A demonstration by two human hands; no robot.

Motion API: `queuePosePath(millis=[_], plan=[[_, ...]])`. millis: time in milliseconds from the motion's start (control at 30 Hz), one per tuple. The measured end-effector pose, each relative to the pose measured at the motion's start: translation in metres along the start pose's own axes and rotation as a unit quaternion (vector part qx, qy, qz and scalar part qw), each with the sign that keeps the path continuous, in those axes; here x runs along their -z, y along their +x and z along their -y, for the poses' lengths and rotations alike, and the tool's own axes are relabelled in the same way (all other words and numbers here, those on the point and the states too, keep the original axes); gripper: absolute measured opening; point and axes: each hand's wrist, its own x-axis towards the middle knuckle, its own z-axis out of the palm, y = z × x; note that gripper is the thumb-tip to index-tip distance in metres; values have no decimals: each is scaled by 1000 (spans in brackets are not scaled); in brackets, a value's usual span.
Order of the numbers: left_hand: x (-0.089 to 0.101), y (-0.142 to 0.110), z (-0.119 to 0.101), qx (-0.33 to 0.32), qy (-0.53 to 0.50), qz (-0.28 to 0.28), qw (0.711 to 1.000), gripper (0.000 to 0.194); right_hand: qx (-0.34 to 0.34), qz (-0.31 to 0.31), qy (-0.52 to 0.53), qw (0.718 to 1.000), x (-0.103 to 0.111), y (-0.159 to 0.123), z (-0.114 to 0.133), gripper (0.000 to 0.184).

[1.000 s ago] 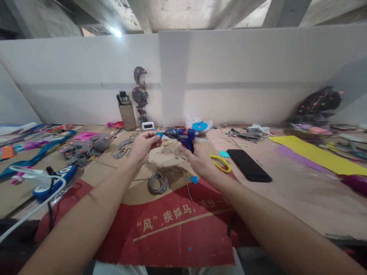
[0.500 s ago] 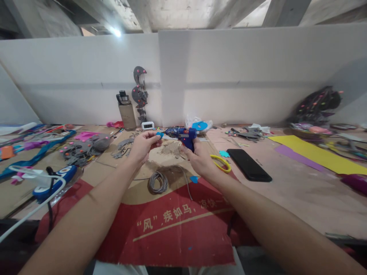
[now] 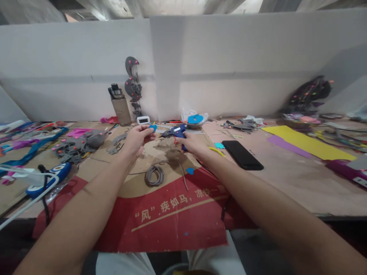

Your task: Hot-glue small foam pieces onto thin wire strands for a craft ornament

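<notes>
Between the fingertips of my left hand (image 3: 138,140) is a small blue cut-out piece (image 3: 153,127). My right hand (image 3: 192,143) is wrapped round the handle of a blue glue gun (image 3: 178,131), whose dark nozzle points left and slightly down, a short way right of the blue piece. Below both hands lies a coil of grey cord (image 3: 154,175) on the red and tan cardboard (image 3: 172,225). Another small blue piece (image 3: 190,171) rests to the right of the coil.
A black phone (image 3: 242,154) lies to the right, near yellow sheet (image 3: 309,143). Behind stand a bottle (image 3: 120,109) and a small white clock (image 3: 143,120). At left are grey decorated pieces (image 3: 83,144) and a blue power strip (image 3: 50,178) with a white cable.
The glue gun has tilted, its nozzle now lower and a little farther from the blue piece. My left hand keeps its pinch. The whole view has shifted slightly.
</notes>
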Motion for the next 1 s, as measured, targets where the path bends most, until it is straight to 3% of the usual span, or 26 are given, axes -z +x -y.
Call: queuePosePath(millis=[100,167,233,300,333,400,467,567,700,800,900,1000], plan=[[0,0,-2,3,-2,1,1000,14,-14,27,-158,987,0,4,6,19],[0,-1,-2,7,-3,0,1000,14,0,6,-268,963,2,0,11,18],[0,-1,-3,7,-4,-4,1000,13,41,-36,-341,939,9,-9,17,18],[1,0,-3,4,-5,-8,1000,13,158,-70,-399,901,19,-21,23,19],[2,0,-3,3,-6,-11,1000,13,213,-33,-388,896,25,-28,24,18],[2,1,-3,2,-7,-14,1000,13,305,124,-335,883,35,-40,25,17],[3,1,-4,4,-7,-15,1000,13,339,272,-310,846,41,-51,23,17],[2,0,-4,7,-8,-17,1000,13,343,353,-317,811,41,-64,16,16],[0,-1,-6,14,-11,-18,1000,12,340,346,-303,820,32,-73,13,13],[6,3,-14,16,-37,-36,999,11,292,304,-248,873,26,-74,21,13],[20,12,-26,-12,-94,-74,993,8,272,228,-57,933,22,-70,38,8],[28,18,-32,-28,-136,-117,983,8,290,150,216,920,15,-63,60,10]])
